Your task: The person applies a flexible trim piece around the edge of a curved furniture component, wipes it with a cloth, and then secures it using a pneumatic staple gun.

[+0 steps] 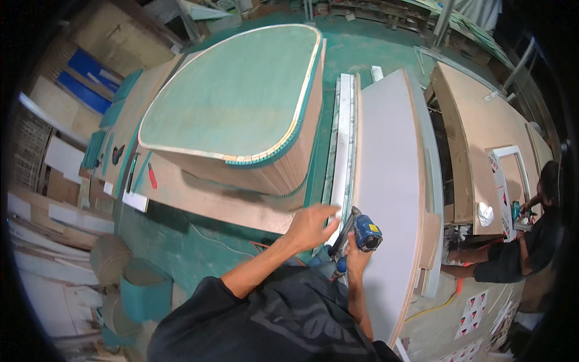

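At the left, a red tool lay on the board, in front of the rounded box and well apart from both hands. The left hand hung over the box's near right side, thumb and fingers spread partway, with nothing visible in them. Just right of its fingertips lay the blue tool, its black bar slanting from the nose down and leftward, toward the body. Whether the left fingertips touched the bar, I could not tell. The white strips ran away from the person beyond that gap. The right hand was the nearer, its fingers wrapped around the blue tool's grip, over the left edge of the pale panel. Farther right, a co-worker stood well apart.
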